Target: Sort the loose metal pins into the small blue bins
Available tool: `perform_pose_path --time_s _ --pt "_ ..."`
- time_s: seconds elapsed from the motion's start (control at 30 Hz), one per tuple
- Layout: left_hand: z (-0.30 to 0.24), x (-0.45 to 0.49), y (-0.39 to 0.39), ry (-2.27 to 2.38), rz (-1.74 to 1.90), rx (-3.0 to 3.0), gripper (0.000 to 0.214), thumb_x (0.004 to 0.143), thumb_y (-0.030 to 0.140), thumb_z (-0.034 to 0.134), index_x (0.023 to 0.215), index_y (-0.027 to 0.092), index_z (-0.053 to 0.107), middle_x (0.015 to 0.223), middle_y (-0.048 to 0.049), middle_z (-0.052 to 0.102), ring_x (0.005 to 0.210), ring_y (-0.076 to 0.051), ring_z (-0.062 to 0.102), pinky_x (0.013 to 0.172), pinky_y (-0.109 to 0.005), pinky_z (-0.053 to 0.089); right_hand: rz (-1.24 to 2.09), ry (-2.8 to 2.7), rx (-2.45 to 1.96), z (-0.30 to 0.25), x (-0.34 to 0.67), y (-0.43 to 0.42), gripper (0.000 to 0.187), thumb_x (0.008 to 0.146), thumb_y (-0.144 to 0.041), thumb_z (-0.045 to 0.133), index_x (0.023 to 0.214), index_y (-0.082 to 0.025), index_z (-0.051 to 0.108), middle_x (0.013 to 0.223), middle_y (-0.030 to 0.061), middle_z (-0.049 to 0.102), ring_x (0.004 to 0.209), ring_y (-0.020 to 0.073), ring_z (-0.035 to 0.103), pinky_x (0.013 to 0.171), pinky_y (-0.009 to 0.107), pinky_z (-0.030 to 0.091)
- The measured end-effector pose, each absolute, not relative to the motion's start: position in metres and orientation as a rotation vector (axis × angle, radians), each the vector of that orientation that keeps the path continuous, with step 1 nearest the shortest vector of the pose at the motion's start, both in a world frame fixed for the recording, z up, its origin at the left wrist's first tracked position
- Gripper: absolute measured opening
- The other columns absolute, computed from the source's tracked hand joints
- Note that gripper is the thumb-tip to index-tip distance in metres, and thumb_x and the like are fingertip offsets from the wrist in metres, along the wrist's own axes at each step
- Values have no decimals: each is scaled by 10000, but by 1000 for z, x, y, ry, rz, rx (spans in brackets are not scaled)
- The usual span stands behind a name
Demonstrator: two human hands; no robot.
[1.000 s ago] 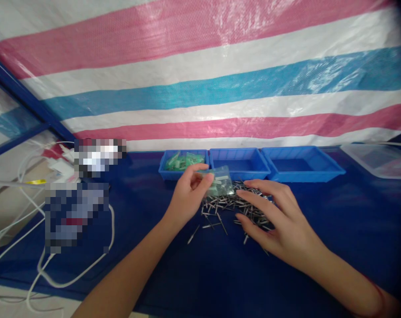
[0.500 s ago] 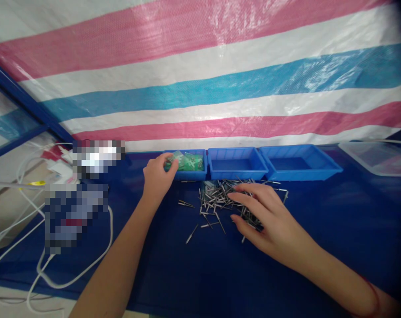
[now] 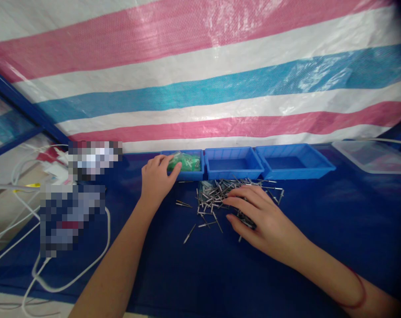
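My left hand reaches to the leftmost blue bin. Its fingers curl over the bin's left end and its thumb presses a small green-tinted plastic bag lying with other such bags inside. My right hand lies palm down, fingers spread, on a heap of small metal pins scattered over the blue table cover. A few stray pins lie apart toward me.
Two more blue bins stand in a row at the back. A clear plastic tray sits at the far right. White cables and blurred items lie at the left. A striped tarp closes off the back.
My left hand carried a small bag from above the pins leftward to the leftmost bin and stays there. My right hand shifted slightly on the pin heap.
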State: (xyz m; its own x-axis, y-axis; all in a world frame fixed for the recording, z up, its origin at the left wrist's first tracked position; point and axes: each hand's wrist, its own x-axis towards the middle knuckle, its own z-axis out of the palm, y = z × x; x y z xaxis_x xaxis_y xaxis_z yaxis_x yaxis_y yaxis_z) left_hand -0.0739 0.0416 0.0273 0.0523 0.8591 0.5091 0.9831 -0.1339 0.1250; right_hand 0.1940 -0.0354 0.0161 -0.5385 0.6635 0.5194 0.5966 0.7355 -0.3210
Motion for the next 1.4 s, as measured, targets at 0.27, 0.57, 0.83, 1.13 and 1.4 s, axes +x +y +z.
perform_pose_path --time_s 0.27,0.57,0.83,1.13,1.4 --pt "29 -69 37 -1834 -696 -2111 418 931 432 447 1276 217 544 1319 -78 569 1268 -287 430 1069 -468 282 66 -2207 -1089 14 201 -29 188 842 -169 528 982 -196 651 1000 95 664 970 253 596 854 440 484" --pt "41 -32 3 -1530 -586 -2727 264 951 275 421 999 176 661 983 -61 669 909 -175 610 841 -291 467 -54 -2088 -1386 18 231 -9 162 778 -120 489 822 -201 622 881 71 678 856 262 600 773 406 467" --pt "18 -16 -8 -1690 -363 -2557 246 933 367 488 1097 318 665 1128 -56 665 953 -230 587 799 -367 382 -69 -2134 -1363 14 231 -4 169 860 -250 501 899 -188 653 895 86 683 871 262 614 806 413 466" --pt "18 -16 1 -2102 -659 -2705 201 827 281 606 1007 299 693 1063 -23 665 963 -225 590 836 -377 425 -45 -2295 -1354 0 217 -10 289 867 -342 537 1073 -168 642 1037 127 665 980 285 607 842 436 466" --pt "16 -14 3 -2121 -1031 -2712 343 813 246 603 1150 186 636 862 -23 637 787 -167 605 770 -309 476 -115 -2274 -1384 5 214 -15 266 865 -330 543 1039 -163 654 1064 127 661 1012 297 584 849 446 462"
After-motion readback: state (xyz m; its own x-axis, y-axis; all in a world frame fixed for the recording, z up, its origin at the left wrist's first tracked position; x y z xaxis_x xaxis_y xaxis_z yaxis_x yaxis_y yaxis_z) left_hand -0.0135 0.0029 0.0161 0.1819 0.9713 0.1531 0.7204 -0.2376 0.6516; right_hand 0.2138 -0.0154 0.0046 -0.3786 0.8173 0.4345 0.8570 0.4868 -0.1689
